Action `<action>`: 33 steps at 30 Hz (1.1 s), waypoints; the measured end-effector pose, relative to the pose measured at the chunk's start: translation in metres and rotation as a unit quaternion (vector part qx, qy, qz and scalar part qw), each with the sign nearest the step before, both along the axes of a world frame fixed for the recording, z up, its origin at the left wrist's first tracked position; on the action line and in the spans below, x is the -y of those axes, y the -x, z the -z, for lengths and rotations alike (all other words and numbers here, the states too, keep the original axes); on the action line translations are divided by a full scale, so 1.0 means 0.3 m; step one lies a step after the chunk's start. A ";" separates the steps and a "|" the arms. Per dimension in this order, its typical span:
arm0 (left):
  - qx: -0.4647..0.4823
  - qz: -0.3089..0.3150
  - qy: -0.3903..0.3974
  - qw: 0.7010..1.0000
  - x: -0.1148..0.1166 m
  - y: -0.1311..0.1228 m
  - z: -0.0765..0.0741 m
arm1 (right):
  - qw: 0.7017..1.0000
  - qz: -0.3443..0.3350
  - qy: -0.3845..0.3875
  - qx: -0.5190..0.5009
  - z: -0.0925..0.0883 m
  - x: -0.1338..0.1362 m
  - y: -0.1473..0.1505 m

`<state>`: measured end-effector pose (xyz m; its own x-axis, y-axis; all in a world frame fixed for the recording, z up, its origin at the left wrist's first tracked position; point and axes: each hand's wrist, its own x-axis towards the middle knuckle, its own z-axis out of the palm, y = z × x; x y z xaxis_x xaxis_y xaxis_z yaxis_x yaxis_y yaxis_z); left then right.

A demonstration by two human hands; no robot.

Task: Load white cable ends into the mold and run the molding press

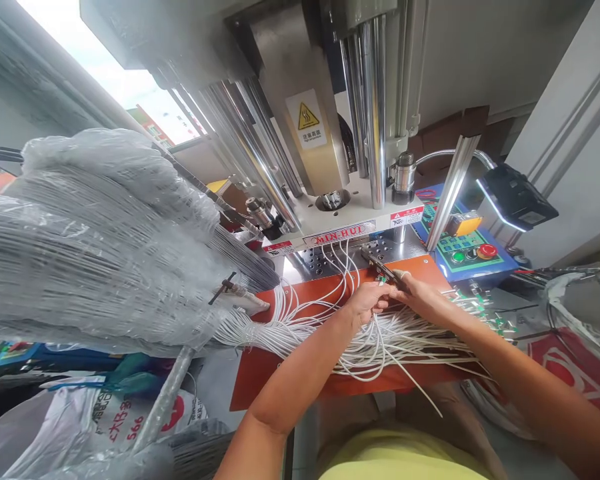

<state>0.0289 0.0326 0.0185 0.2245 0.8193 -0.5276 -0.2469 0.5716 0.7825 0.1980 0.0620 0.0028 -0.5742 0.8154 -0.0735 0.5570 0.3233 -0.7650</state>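
Observation:
My left hand [369,301] is closed in a pinch above the orange board [260,393], at the white cables [305,333]. A small green-and-white connector [381,280] shows just above its fingertips, by a cable end. My right hand [414,291] is closed around the near end of a long dark metal tool [387,270]. The tool's far end reaches the metal bed of the press [325,263]. Both hands touch or nearly touch each other; their fingers partly hide what lies between them. A few cables run from the board up to the press bed.
The press's lower plate [340,227] hangs over the bed. A large plastic-wrapped cable bundle [105,253] fills the left. On the right stand a blue control box [480,257] with buttons, a lit lamp [517,193] and many green connectors [480,303] on cable ends.

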 end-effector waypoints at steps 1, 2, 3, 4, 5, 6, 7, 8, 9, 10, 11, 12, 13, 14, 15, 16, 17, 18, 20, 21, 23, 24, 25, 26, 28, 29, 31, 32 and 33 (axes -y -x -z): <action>-0.008 -0.001 -0.011 1.000 0.005 0.008 -0.001 | 1.000 0.000 -0.005 0.007 -0.006 0.005 0.004; -0.026 -0.009 -0.024 0.999 0.011 0.016 0.000 | 1.000 -0.005 -0.010 0.015 -0.015 0.011 0.009; -0.052 -0.021 -0.038 0.998 0.017 0.024 0.002 | 1.000 -0.008 -0.015 0.023 -0.027 0.018 0.014; -0.081 -0.032 -0.054 0.995 0.023 0.031 0.005 | 0.999 -0.008 -0.021 0.034 -0.039 0.025 0.019; -0.112 -0.040 -0.071 0.990 0.028 0.038 0.010 | 0.998 -0.005 -0.026 0.048 -0.050 0.032 0.024; -0.140 -0.044 -0.087 0.985 0.032 0.045 0.017 | 0.998 -0.002 -0.031 0.062 -0.058 0.037 0.028; -0.163 -0.043 -0.101 0.980 0.035 0.050 0.025 | 0.997 0.001 -0.035 0.073 -0.064 0.041 0.032; -0.183 -0.042 -0.113 0.976 0.037 0.054 0.032 | 0.996 0.004 -0.039 0.082 -0.066 0.043 0.035; -0.200 -0.044 -0.122 0.971 0.039 0.058 0.039 | 0.995 0.005 -0.042 0.087 -0.066 0.044 0.036; -0.211 -0.049 -0.128 0.968 0.040 0.062 0.044 | 0.995 0.005 -0.043 0.088 -0.063 0.043 0.037; -0.215 -0.058 -0.129 0.966 0.042 0.065 0.047 | 0.995 0.005 -0.043 0.087 -0.059 0.042 0.037; -0.211 -0.066 -0.125 0.967 0.044 0.067 0.047 | 0.996 0.004 -0.042 0.084 -0.056 0.041 0.036; -0.202 -0.074 -0.118 0.970 0.047 0.070 0.044 | 0.996 0.004 -0.040 0.081 -0.053 0.040 0.035; -0.186 -0.082 -0.106 0.973 0.050 0.073 0.040 | 0.996 0.004 -0.037 0.078 -0.051 0.040 0.034; -0.168 -0.088 -0.094 0.977 0.053 0.075 0.035 | 0.997 0.005 -0.035 0.074 -0.050 0.040 0.033; -0.153 -0.096 -0.085 0.980 0.056 0.077 0.028 | 0.997 0.008 -0.034 0.071 -0.050 0.041 0.033; -0.144 -0.108 -0.082 0.980 0.059 0.078 0.022 | 0.997 0.012 -0.034 0.069 -0.050 0.042 0.033; -0.142 -0.124 -0.086 0.978 0.062 0.079 0.017 | 0.997 0.014 -0.034 0.066 -0.051 0.044 0.033; -0.154 -0.158 -0.102 0.970 0.066 0.078 0.009 | 0.997 0.018 -0.035 0.060 -0.052 0.046 0.033; -0.161 -0.169 -0.109 0.966 0.067 0.076 0.007 | 0.998 0.020 -0.036 0.057 -0.051 0.047 0.033; -0.155 -0.171 -0.112 0.967 0.069 0.071 0.004 | 0.998 0.023 -0.039 0.052 -0.045 0.046 0.034; -0.145 -0.162 -0.109 0.970 0.070 0.069 0.003 | 0.998 0.025 -0.038 0.054 -0.041 0.045 0.034; -0.135 -0.153 -0.106 0.973 0.071 0.067 0.001 | 0.997 0.026 -0.037 0.058 -0.035 0.043 0.034; -0.125 -0.147 -0.103 0.976 0.071 0.066 -0.002 | 0.997 0.026 -0.038 0.061 -0.028 0.042 0.035; -0.116 -0.146 -0.107 0.977 0.071 0.064 -0.012 | 0.997 0.025 -0.043 0.066 -0.015 0.037 0.036; -0.115 -0.150 -0.113 0.976 0.070 0.064 -0.019 | 0.996 0.025 -0.046 0.067 -0.009 0.035 0.037; -0.113 -0.157 -0.132 0.972 0.069 0.062 -0.037 | 0.996 0.025 -0.049 0.067 -0.003 0.033 0.038; -0.108 -0.155 -0.136 0.972 0.068 0.061 -0.047 | 0.996 0.026 -0.048 0.067 -0.002 0.032 0.039; -0.098 -0.150 -0.134 0.975 0.068 0.059 -0.056 | 0.996 0.027 -0.046 0.067 -0.003 0.032 0.039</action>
<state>0.0112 0.0122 0.0353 -0.1297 0.9468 -0.2945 -0.2020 0.2655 0.9427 0.1863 0.0524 0.0038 -0.5188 0.8520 -0.0703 0.6712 0.3550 -0.6508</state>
